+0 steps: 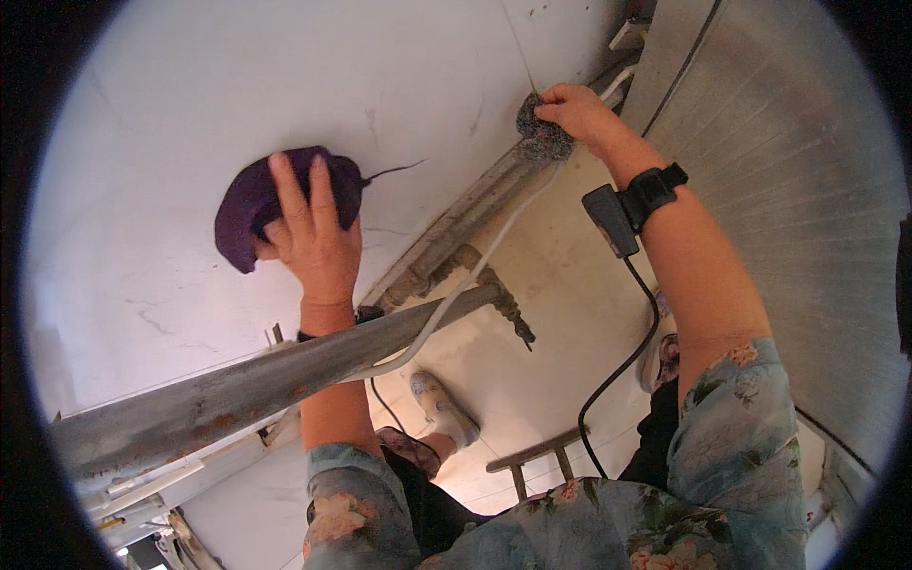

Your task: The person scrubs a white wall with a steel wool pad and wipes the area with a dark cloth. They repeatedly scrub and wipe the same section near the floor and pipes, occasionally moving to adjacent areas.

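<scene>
My left hand [310, 221] lies spread over a dark purple cloth [239, 192] against the white marble-patterned wall [164, 100]. A thin dark strand trails from the cloth's right side. At the upper right, my right hand [570, 110] pinches a grey steel-wool scourer [545, 135] between thumb and fingers. That scourer rests at the corner where the wall panel meets a grimy metal rail [463, 206]. Dark straps circle both wrists; a small black device hangs from the right one.
A rusty metal pipe [249, 399] crosses below my left hand, with a corroded valve fitting [506, 299] near its end. A white hose [456, 292] runs over it. A ribbed metal panel [805, 178] stands at the right. A wooden stool or rung [534, 450] sits low between my legs.
</scene>
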`<action>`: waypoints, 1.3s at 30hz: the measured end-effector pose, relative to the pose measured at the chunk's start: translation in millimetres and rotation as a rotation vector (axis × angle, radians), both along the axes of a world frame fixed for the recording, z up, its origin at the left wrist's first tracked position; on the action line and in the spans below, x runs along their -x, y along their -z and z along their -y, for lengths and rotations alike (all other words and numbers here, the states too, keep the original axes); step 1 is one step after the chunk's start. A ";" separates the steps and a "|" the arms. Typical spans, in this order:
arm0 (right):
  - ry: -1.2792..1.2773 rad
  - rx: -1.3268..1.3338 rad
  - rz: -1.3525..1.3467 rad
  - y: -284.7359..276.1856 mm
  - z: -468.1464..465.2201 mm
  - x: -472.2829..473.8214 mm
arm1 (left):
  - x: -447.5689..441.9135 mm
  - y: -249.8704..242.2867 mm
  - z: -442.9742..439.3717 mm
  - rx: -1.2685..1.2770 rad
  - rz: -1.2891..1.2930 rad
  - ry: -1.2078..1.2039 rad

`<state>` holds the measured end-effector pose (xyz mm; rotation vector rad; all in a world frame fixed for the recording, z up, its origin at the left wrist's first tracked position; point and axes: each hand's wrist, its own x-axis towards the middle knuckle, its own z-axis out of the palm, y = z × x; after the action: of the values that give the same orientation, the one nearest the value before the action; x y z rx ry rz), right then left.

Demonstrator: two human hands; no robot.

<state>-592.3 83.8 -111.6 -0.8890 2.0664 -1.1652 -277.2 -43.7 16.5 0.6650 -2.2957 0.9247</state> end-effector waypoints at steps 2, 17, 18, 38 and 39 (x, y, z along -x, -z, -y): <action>0.019 -0.032 -0.070 1.9 1.0 -0.3 | 4.8 5.1 -0.5 0.001 0.053 0.030; 0.006 0.001 0.046 31.3 5.7 -1.0 | 30.1 94.9 12.7 -0.420 0.732 0.376; 0.007 -0.001 0.027 31.5 5.5 -0.8 | 34.2 98.4 12.6 -0.595 0.793 0.337; 0.063 0.076 0.096 4.7 -3.3 5.2 | -19.4 77.7 0.5 -0.501 0.867 0.316; 0.060 0.079 0.093 3.8 -3.8 5.2 | -25.7 67.5 -1.1 -0.505 0.867 0.265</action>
<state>-597.5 87.6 -115.4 -0.7991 1.9960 -1.3031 -251.6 -42.6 -51.0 0.1131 -3.3439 0.5466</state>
